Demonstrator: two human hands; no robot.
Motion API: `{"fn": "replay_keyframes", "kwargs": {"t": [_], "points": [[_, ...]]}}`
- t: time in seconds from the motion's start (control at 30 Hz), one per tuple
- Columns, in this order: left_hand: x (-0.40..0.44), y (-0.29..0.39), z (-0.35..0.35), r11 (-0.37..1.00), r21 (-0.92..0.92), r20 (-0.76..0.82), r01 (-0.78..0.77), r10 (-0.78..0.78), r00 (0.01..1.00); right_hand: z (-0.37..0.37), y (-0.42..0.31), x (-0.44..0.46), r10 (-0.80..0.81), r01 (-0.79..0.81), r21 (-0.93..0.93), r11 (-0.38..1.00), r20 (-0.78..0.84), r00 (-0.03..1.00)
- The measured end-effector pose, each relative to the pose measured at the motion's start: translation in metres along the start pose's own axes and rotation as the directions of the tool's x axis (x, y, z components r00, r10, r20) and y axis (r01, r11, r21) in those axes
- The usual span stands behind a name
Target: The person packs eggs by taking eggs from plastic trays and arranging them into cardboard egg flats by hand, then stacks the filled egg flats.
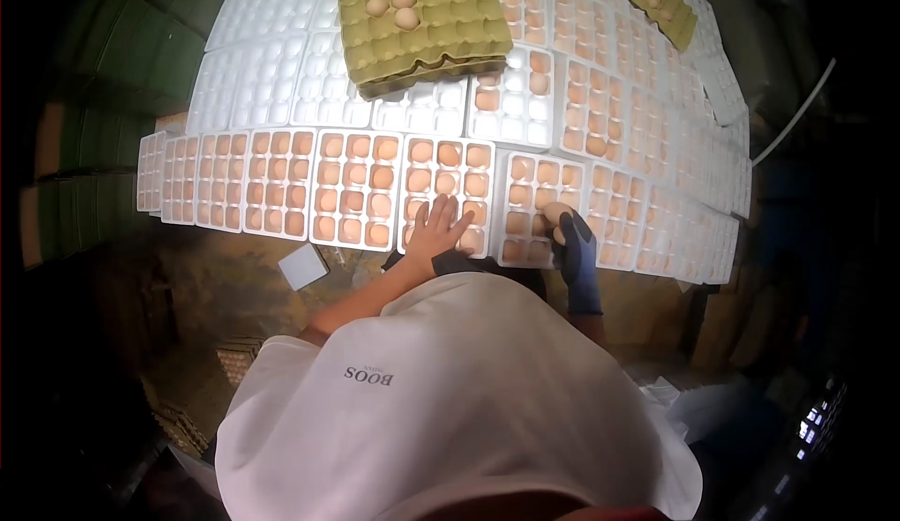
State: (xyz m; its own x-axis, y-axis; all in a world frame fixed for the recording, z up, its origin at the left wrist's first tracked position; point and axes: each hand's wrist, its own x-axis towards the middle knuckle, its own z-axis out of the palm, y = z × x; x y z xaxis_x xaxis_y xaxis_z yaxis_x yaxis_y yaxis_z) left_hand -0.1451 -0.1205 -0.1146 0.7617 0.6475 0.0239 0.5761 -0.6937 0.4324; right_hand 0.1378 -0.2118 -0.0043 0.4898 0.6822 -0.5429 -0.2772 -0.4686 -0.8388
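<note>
My left hand (437, 232) is bare, its fingers spread over the near part of a white egg tray (404, 183) whose pockets hold brown eggs (448, 153). The fingertips rest on or just above the eggs there. My right hand (578, 244) wears a blue and black glove. Its fingers are closed on an egg (558, 211), held over the neighbouring white tray (505, 197), which also has eggs in its pockets. The gloved hand hides the tray's near right corner.
Rows of white egg trays (251, 80) stretch across the work surface, some with eggs, some with bare pockets. A stack of olive pulp trays (459, 15) sits on them with several loose eggs. Another pulp tray (677, 19) lies far right. A white box (303, 267) is below the left edge.
</note>
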Motion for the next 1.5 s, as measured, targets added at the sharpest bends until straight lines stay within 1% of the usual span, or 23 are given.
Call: {"fn": "replay_keyframes", "kwargs": {"t": [0.07, 0.1, 0.13, 0.2, 0.3, 0.4, 0.47, 0.53, 0.6, 0.7, 0.8, 0.83, 0.87, 1.0, 1.03, 1.07, 1.13, 1.17, 1.23, 1.27, 1.33, 1.4, 1.5], "points": [[0.001, 0.0, 0.003, 1.0, 0.013, -0.005, 0.008, -0.008, 1.0, 0.014, -0.005, 0.074, -0.065, 0.065, 0.011, 0.998, 0.005, 0.998], [0.001, -0.001, 0.004, 1.0, 0.015, -0.028, 0.009, -0.009, 1.0, 0.017, -0.008, 0.116, -0.276, 0.263, -0.334, 0.905, 0.01, 0.961], [0.001, 0.0, 0.004, 1.0, 0.015, -0.051, 0.011, -0.01, 0.999, 0.022, -0.013, 0.151, -0.461, 0.407, -0.63, 0.662, 0.087, 0.883], [0.006, 0.001, -0.001, 0.999, -0.002, -0.051, 0.04, -0.04, 0.998, 0.05, -0.047, 0.167, -0.559, 0.439, -0.894, 0.088, 0.321, 0.765], [0.003, 0.012, -0.007, 0.998, 0.005, -0.069, 0.065, -0.064, 0.996, 0.067, -0.073, 0.178, -0.405, 0.544, -0.823, -0.163, 0.558, 0.724], [0.003, 0.019, -0.009, 0.993, 0.049, -0.02, 0.11, -0.109, 0.994, 0.069, -0.062, 0.218, -0.632, 0.707, -0.707, 0.023, 0.538, 0.558], [0.005, 0.023, -0.01, 0.983, 0.089, -0.013, 0.162, -0.162, 0.987, 0.076, -0.066, 0.237, -0.656, 0.718, -0.696, 0.012, 0.536, 0.531], [0.006, 0.017, -0.004, 0.988, 0.101, -0.092, 0.118, -0.109, 0.99, 0.075, -0.046, 0.259, -0.659, 0.638, -0.745, -0.194, 0.581, 0.477], [0.007, 0.016, -0.004, 0.986, 0.112, -0.081, 0.124, -0.115, 0.99, 0.07, -0.026, 0.268, -0.64, 0.648, -0.72, -0.25, 0.625, 0.447], [0.007, 0.019, -0.01, 0.988, 0.106, -0.071, 0.113, -0.106, 0.992, 0.061, -0.046, 0.245, -0.586, 0.775, -0.621, -0.118, 0.673, 0.45], [0.01, 0.021, -0.013, 0.99, 0.087, -0.075, 0.114, -0.107, 0.991, 0.068, -0.042, 0.231, -0.655, 0.75, -0.661, -0.002, 0.568, 0.499], [0.01, 0.023, -0.014, 0.989, 0.086, -0.072, 0.12, -0.114, 0.991, 0.073, -0.034, 0.227, -0.691, 0.735, -0.677, -0.043, 0.551, 0.468], [0.012, 0.02, -0.016, 0.988, 0.091, -0.075, 0.126, -0.119, 0.99, 0.076, -0.026, 0.229, -0.601, 0.695, -0.706, -0.138, 0.617, 0.508], [0.01, 0.013, -0.016, 0.995, -0.01, -0.136, 0.1, -0.101, 0.986, 0.078, -0.027, 0.223, -0.634, 0.696, -0.705, -0.132, 0.6, 0.488], [0.008, 0.011, -0.022, 0.982, -0.142, -0.108, 0.122, -0.138, 0.985, 0.076, -0.027, 0.224, -0.638, 0.715, -0.694, -0.088, 0.59, 0.494], [0.007, -0.001, -0.029, 0.948, -0.315, -0.136, 0.047, -0.094, 0.986, 0.076, -0.027, 0.226, -0.668, 0.732, -0.681, -0.037, 0.562, 0.489], [-0.001, -0.028, -0.064, 0.931, -0.364, -0.2, -0.014, -0.063, 0.978, 0.081, -0.032, 0.239, -0.802, 0.797, -0.536, 0.278, 0.327, 0.5], [-0.004, -0.034, -0.09, 0.905, -0.421, -0.253, 0.061, -0.181, 0.95, 0.097, -0.057, 0.225, -0.848, 0.77, -0.548, 0.327, 0.19, 0.495], [-0.016, -0.06, -0.126, 0.861, -0.447, -0.297, 0.243, -0.399, 0.868, 0.137, -0.094, 0.22, -0.851, 0.806, -0.565, 0.177, 0.324, 0.414], [-0.014, -0.079, -0.149, 0.874, -0.405, -0.262, 0.269, -0.393, 0.882, 0.162, -0.113, 0.218, -0.839, 0.818, -0.565, 0.106, 0.391, 0.379], [0.021, -0.119, -0.184, 0.929, -0.29, -0.403, 0.23, -0.337, 0.851, 0.24, -0.162, 0.192, -0.829, 0.764, -0.632, -0.131, 0.493, 0.265], [0.082, -0.157, -0.217, 0.964, -0.202, -0.499, 0.175, -0.255, 0.828, 0.305, -0.176, 0.19, -0.846, 0.69, -0.714, -0.123, 0.439, 0.302], [0.189, -0.197, -0.263, 0.99, -0.009, -0.445, 0.142, -0.131, 0.886, 0.338, -0.148, 0.232, -0.796, 0.661, -0.745, -0.092, 0.454, 0.401]]}}
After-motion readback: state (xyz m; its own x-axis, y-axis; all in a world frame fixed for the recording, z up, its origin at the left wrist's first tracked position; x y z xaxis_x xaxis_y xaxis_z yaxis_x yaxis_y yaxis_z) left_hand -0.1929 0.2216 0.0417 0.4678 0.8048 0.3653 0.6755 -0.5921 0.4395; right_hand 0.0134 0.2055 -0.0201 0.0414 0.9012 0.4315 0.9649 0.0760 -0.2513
